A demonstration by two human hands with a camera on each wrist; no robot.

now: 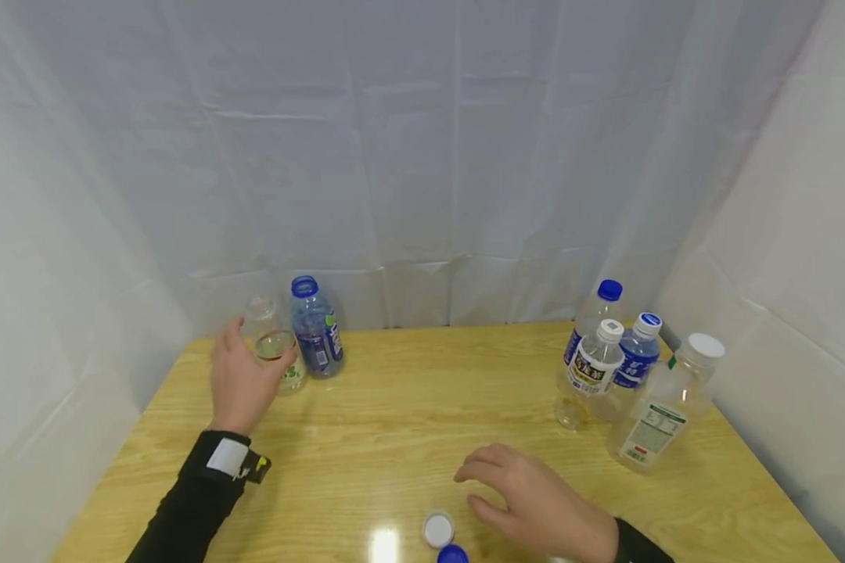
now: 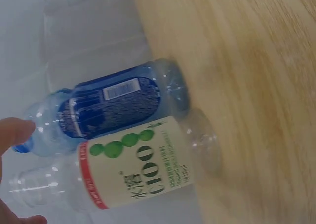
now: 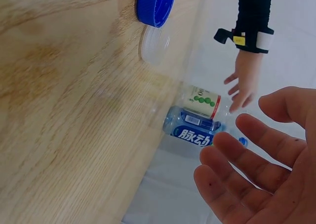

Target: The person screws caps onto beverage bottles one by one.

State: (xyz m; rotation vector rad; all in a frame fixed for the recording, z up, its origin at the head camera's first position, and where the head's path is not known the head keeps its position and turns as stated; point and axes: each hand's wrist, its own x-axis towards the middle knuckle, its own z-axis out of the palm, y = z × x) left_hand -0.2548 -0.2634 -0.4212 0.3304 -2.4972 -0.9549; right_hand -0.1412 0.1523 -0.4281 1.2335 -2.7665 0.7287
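Observation:
At the far left of the table, my left hand [image 1: 242,379] is spread beside a clear bottle [image 2: 136,164] with a white, green-dotted label. Its thumb and fingers stand apart around the bottle's upper part in the left wrist view; whether they touch it I cannot tell. The bottle is upright and capless. Just right of it stands a blue-tinted bottle [image 1: 317,336], its mouth uncovered. Over the front of the table, my right hand [image 1: 531,500] hovers with relaxed fingers and holds nothing. Left of it lie a white cap [image 1: 438,529] and a blue cap [image 3: 157,5].
Several capped bottles stand on the right: one with a blue cap [image 1: 609,291], a small white-capped one [image 1: 595,363], a blue-labelled one [image 1: 635,356], and a larger clear one [image 1: 658,426]. White sheeting [image 1: 408,156] hangs behind and beside the wooden table [image 1: 394,438].

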